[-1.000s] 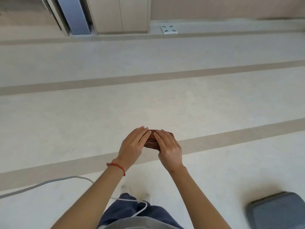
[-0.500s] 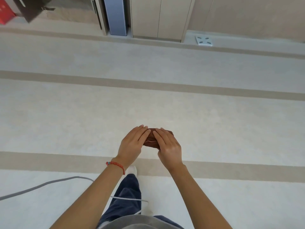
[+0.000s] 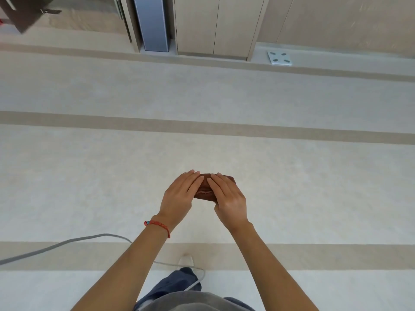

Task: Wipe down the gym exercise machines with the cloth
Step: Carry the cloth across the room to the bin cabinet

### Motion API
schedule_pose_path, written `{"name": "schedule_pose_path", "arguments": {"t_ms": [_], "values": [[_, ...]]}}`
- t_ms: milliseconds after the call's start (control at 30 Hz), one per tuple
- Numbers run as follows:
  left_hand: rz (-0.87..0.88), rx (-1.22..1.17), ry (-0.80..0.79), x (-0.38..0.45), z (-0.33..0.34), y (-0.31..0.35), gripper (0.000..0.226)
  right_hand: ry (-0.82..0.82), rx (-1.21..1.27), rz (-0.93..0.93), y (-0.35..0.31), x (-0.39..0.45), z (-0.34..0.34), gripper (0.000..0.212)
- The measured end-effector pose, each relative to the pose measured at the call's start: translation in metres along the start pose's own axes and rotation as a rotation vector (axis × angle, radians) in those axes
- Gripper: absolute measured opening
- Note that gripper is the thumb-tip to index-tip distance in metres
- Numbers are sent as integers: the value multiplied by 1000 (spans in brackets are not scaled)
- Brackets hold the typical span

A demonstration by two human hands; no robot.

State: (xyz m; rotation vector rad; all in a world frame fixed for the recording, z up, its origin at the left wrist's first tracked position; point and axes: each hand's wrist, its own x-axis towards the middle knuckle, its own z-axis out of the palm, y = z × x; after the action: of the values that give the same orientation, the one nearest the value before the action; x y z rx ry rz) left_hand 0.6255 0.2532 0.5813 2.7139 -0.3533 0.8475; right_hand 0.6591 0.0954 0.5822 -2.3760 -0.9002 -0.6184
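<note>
Cloth [image 3: 207, 194]: reddish-brown fabric, soft, matt, stitched hem visible. Floor [image 3: 112, 171]: smooth, pale, faintly mottled, low sheen, with tan bands. Cabinet doors [image 3: 215, 25]: light wood-look, matt. Cable [image 3: 67, 243]: grey, smooth sheath. Bracelet [image 3: 158, 225]: red woven cord. Trousers [image 3: 175, 286]: blue cloth.

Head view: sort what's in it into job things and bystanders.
Job:
brown cloth, folded small
left hand and right hand, holding the cloth between them

Lying about:
grey cable on the floor
white scale by the wall
blue-grey panel
No exercise machine in view.
</note>
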Motion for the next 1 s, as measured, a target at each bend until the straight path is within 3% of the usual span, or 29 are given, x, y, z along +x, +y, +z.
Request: {"name": "schedule_pose_path", "arguments": {"t_ms": [267,367,533,700,1000], "values": [[-24,16,24,56,38,-67,46,1,-48,-29,36,77,46,47],[-20,14,20,78,53,-83,29,-4,-56,-32,53,100,57,42],[-45,16,-49,131,92,-115,48,-49,-16,-37,103,151,86,54],[-70,6,-21,201,131,-146,36,-76,24,-34,160,215,112,58],[-76,16,-11,309,190,-202,40,-53,0,-68,246,318,149,45]]}}
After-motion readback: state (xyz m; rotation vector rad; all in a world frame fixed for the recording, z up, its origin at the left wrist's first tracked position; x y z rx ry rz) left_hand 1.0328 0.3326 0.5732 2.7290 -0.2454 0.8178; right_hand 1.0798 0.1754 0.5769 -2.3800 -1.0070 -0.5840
